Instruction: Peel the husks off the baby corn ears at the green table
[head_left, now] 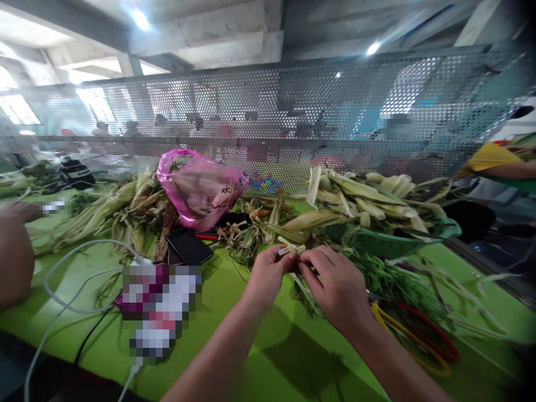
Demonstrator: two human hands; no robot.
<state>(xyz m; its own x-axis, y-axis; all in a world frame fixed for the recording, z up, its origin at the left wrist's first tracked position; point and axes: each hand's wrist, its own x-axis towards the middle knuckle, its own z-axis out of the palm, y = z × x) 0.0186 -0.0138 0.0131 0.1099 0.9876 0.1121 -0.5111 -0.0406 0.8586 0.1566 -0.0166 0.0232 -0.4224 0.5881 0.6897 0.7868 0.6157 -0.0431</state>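
Observation:
A small pale strip of corn husk (292, 247), folded or crossed over itself, is pinched between my two hands above the green table. The thumb and fingers of my left hand (268, 274) are closed on its left side. From the right, the bent fingers of my right hand (338, 286) meet it, with the fingertips nearly touching those of the left hand. A thin pale end hangs below the fingers. Beside my right wrist lie yellow (393, 329) and red (439, 329) loop handles that look like scissors; their blades are hidden.
Dried corn husks overflow a green basket (385, 241) at right. Green sprigs (397, 287) lie before it. A pink plastic bag (201, 195) stands mid-left beside more husks (138, 212). A black phone (190, 247) and white cables (62, 296) lie left, near another person's arm (14, 262). A perforated metal screen (268, 111) stands behind.

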